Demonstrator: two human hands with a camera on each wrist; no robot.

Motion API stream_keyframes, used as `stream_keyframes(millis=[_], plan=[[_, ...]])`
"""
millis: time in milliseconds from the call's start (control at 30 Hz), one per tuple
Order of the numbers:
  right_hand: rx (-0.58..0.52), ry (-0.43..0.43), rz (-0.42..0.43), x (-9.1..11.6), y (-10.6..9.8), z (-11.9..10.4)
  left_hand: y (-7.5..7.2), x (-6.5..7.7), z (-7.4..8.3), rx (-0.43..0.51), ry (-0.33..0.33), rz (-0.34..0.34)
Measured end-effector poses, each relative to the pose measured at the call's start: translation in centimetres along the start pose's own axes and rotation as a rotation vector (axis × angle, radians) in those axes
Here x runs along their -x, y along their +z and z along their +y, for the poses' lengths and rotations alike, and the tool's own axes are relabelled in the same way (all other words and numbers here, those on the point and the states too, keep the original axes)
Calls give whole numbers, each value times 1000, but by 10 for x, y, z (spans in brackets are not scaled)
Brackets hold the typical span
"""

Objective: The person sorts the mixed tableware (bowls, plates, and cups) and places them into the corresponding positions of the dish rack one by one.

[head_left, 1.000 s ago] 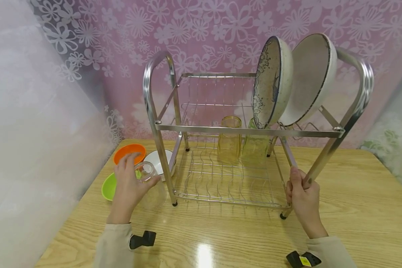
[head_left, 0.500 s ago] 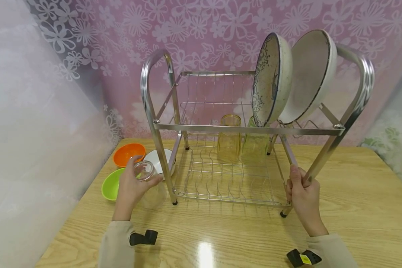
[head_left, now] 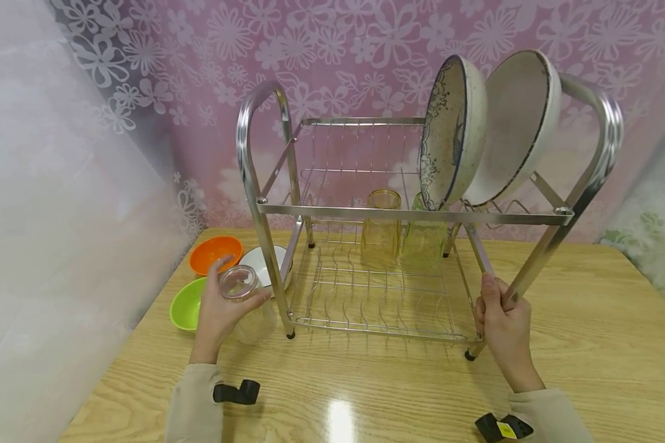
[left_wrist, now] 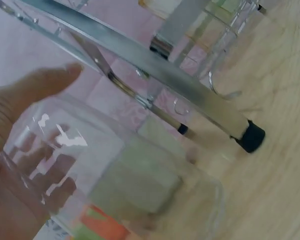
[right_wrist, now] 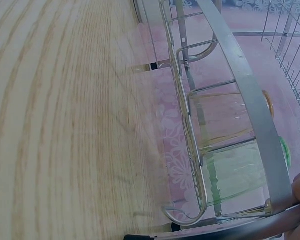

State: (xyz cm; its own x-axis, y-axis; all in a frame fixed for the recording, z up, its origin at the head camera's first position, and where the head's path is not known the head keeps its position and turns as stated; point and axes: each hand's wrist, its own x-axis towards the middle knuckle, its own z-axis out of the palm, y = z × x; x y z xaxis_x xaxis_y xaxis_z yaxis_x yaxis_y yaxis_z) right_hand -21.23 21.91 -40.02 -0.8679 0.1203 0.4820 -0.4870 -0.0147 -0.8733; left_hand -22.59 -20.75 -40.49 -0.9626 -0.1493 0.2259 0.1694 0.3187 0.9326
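Observation:
My left hand [head_left: 221, 314] curls round the upper part of a clear glass [head_left: 255, 323], thumb on its right side and fingers on the far left. In the left wrist view the see-through wall of the glass [left_wrist: 105, 150] shows those fingers behind it. The glass stands upright beside the rack's front left leg, in front of several bowls. With my right hand [head_left: 504, 320] I grip the lower right side of a two-tier metal dish rack [head_left: 366, 213], at its front leg. On the lower tier stand an amber glass [head_left: 381, 240] and a green glass [head_left: 423, 243].
Two large bowls lean on edge at the upper tier's right: a patterned bowl [head_left: 449, 135] and a white bowl [head_left: 512, 123]. Left of the rack sit an orange bowl [head_left: 216, 252], a green bowl [head_left: 187, 304] and a white enamel bowl [head_left: 260, 261]. A flowered curtain [head_left: 354, 55] hangs behind.
The top of the clear glass has tipped slightly toward me within the left hand, and that hand has shifted a little to the right. The right hand keeps its grip on the rack.

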Motion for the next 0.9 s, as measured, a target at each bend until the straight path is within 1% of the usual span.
stream_keyframes(millis=[100, 200, 267, 367, 467, 533, 700, 833, 900], plan=[[4, -3, 2, 0, 0, 0, -1, 1, -10, 10, -15, -28], [7, -5, 2, 0, 0, 0, -2, 1, -20, 42, -6, -55], [9, -6, 3, 0, 0, 0, -1, 0, -24, 49, 16, -55], [9, -4, 4, 0, 0, 0, 0, -1, -27, 41, 47, -36], [7, 1, 4, 0, 0, 0, 1, 0, -28, 24, 55, -21], [11, 2, 3, 1, 0, 0, 1, 0, -28, 31, 51, -28], [8, -7, -13, 1, -2, 1, 2, 3, -25, 55, 49, -93], [-12, -19, -32, 1, -2, 2, -1, 2, -19, -8, 78, -136], [-17, -27, -39, 1, -1, 2, -6, 2, -16, -35, 97, -187]])
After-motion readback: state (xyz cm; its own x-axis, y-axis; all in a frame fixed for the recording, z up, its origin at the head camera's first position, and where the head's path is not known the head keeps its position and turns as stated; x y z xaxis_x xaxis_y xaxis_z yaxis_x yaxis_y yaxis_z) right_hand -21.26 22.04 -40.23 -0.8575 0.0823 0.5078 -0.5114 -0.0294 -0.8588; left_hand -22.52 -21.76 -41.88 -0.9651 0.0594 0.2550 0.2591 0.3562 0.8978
